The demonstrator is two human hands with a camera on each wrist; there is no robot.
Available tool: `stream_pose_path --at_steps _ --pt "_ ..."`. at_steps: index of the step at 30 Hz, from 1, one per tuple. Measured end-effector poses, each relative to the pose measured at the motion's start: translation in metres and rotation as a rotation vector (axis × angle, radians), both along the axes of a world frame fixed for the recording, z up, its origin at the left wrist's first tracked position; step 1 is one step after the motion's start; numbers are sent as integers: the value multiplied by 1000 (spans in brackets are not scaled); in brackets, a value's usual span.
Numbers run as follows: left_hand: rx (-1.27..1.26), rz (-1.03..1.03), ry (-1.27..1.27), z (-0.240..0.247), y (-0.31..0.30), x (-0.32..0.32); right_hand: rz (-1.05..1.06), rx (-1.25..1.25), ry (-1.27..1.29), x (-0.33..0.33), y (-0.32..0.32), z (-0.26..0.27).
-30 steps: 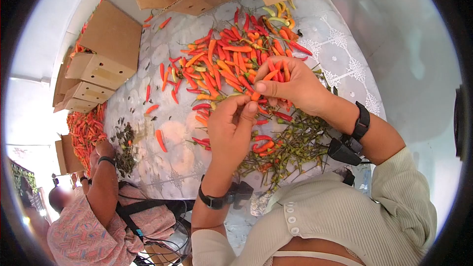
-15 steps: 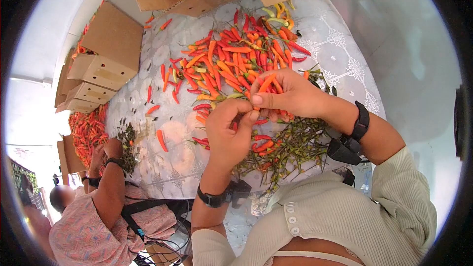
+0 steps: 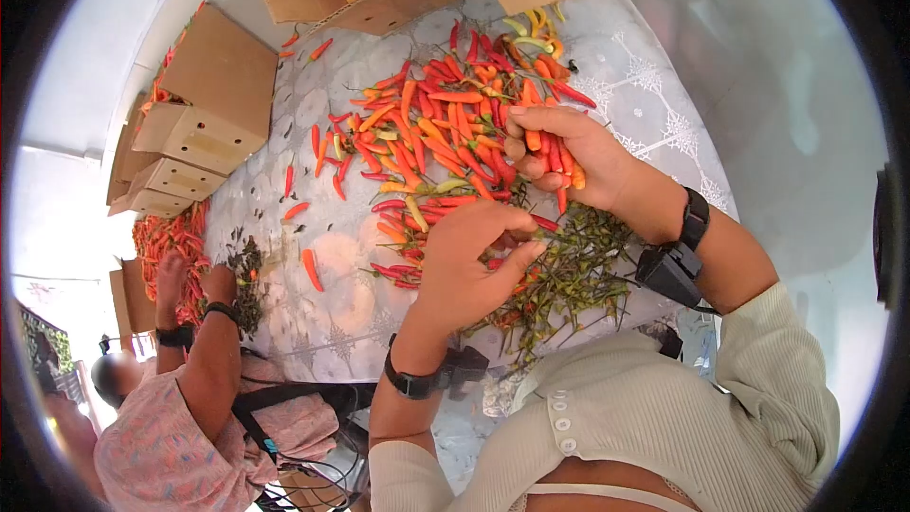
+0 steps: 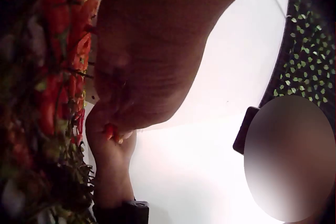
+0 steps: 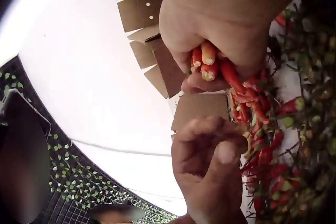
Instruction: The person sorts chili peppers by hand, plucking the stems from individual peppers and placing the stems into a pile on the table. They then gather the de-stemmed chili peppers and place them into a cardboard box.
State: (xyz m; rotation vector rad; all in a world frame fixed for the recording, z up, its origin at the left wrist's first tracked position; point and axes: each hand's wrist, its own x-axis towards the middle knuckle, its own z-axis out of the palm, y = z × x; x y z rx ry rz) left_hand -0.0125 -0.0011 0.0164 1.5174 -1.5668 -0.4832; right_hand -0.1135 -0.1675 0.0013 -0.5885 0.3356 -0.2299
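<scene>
My right hand (image 3: 597, 156) grips a small bunch of red and orange chili peppers (image 3: 553, 154) over the right side of the chili pile (image 3: 427, 118). In the right wrist view, the ends of the gripped chilies (image 5: 208, 58) show pale, without stems. My left hand (image 3: 474, 261), fingers loosely curled and the thumb apart from the index finger, hovers at the near side of the pile. Nothing shows between them. Just beyond its fingertips lies a heap of green stems (image 3: 578, 270). The left wrist view is dark, and the back of that hand hides its fingertips.
Cardboard boxes stand at the table's far edge (image 3: 398, 5) and left side (image 3: 213, 85), some with chilies inside. Loose chilies (image 3: 311, 270) lie left of the pile. At lower left another person (image 3: 180, 408) works by a second chili heap (image 3: 171, 242).
The hands were together at a chili; now they are apart. My right hand has moved up and away with its chilies, and my left has moved down and right toward the stems.
</scene>
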Motion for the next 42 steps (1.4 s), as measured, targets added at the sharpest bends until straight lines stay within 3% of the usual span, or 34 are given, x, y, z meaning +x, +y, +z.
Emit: stream_pose_path --at_steps 2,5,11,20,23,29,32,35,39,42 --pt "-23 54 -57 0 -3 -2 -40 -93 13 0 2 0" --pt "-199 359 -392 -3 -3 10 -50 -137 6 1 2 -5" --pt "-103 709 -533 -12 0 50 -19 -136 -21 2 3 -14" --pt "189 623 -553 -28 -2 54 -1 -156 -17 0 5 -8" --pt "268 654 -407 -22 -3 50 10 -166 -13 1 5 -10" --pt "299 718 -635 -24 -3 53 16 -159 7 2 7 -12" --pt "330 770 -453 -23 -4 50 18 -157 8 1 7 -13" --pt "261 775 -397 -22 -1 50 20 -174 -4 1 7 -13" --pt "-39 760 -332 -28 -2 51 28 -215 13 1 10 -10" --pt "-125 671 -262 -22 -3 42 -67 -324 96 3 22 -1"
